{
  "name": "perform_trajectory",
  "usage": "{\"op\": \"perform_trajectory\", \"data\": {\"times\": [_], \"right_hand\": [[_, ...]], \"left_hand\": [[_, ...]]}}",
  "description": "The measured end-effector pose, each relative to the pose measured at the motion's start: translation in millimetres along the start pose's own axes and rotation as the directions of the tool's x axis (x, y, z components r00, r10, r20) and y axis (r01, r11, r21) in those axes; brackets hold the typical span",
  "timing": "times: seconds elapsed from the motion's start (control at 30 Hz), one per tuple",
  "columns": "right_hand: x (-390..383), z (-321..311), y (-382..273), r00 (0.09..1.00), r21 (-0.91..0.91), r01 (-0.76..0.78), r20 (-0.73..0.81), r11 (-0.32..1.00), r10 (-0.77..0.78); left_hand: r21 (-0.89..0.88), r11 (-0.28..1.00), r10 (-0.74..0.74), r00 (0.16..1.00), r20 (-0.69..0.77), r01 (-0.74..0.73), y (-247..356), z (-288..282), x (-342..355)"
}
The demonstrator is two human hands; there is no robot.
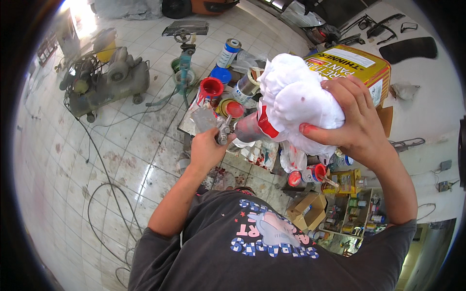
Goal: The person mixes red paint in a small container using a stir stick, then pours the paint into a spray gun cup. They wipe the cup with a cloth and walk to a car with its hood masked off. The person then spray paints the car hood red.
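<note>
The left hand [206, 150] is gripping a metal spray gun [224, 132], its fingers closing around the body, while the right hand [357, 114] is spreading wide over a bulky white cloth bundle [296, 94] and holding it, with a red smear showing on the thumb. The gun is sitting in front of the person's chest, and its greyish cup [248, 128] is pointing toward the bundle, where a red patch [266, 122] is showing at the near end; whether the cloth is touching the cup's rim, I cannot tell. Just beyond the gun, an open red-rimmed can [211, 87] and a can of red paint [234, 109] are standing close together on the paint-stained table [259, 156]. A blue lid [221, 74] and a blue-and-white can [228, 53] are resting farther out, and a large yellow tin [374, 68] is standing behind the right hand. Below the bundle, another red-rimmed can [313, 173] is lying near an open cardboard box [307, 212]. Well apart on the left, an air compressor [116, 77] is standing on the tiled floor [58, 160], where a dark hose [103, 155] is curling.
</note>
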State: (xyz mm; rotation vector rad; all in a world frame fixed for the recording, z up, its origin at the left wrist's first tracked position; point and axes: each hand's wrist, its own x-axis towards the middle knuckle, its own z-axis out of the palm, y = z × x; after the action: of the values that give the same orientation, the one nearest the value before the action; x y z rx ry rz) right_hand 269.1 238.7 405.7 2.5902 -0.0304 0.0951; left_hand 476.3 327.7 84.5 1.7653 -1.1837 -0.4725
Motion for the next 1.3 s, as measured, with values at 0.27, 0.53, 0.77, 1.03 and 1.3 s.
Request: {"op": "perform_trajectory", "data": {"times": [0.27, 0.53, 0.77, 1.03, 1.3], "right_hand": [[-21, 11, 11, 0.999, -0.144, 0.004, 0.038, 0.990, 0.002], [-30, 8, -2, 0.996, -0.037, 0.006, 0.085, 0.999, -0.003], [-25, 5, -9, 0.996, 0.040, -0.023, 0.086, 0.999, 0.019], [-25, 16, 12, 0.998, -0.094, -0.047, 0.044, 0.994, 0.051], [-21, 9, 6, 0.997, 0.068, -0.074, -0.018, 0.995, 0.076]], "left_hand": [[0.016, 1.000, 0.000, 0.999, 0.032, 0.000, 9, -4, 0], [0.063, 0.998, -0.017, 0.998, 0.055, 0.014, 6, 0, 4], [-0.055, 0.998, 0.016, 1.000, -0.009, -0.016, 1, 7, 6], [-0.033, 0.998, 0.048, 0.999, 0.001, -0.048, -1, 9, 3], [-0.029, 0.999, 0.033, 0.999, 0.009, -0.032, -2, 11, -2]]}}
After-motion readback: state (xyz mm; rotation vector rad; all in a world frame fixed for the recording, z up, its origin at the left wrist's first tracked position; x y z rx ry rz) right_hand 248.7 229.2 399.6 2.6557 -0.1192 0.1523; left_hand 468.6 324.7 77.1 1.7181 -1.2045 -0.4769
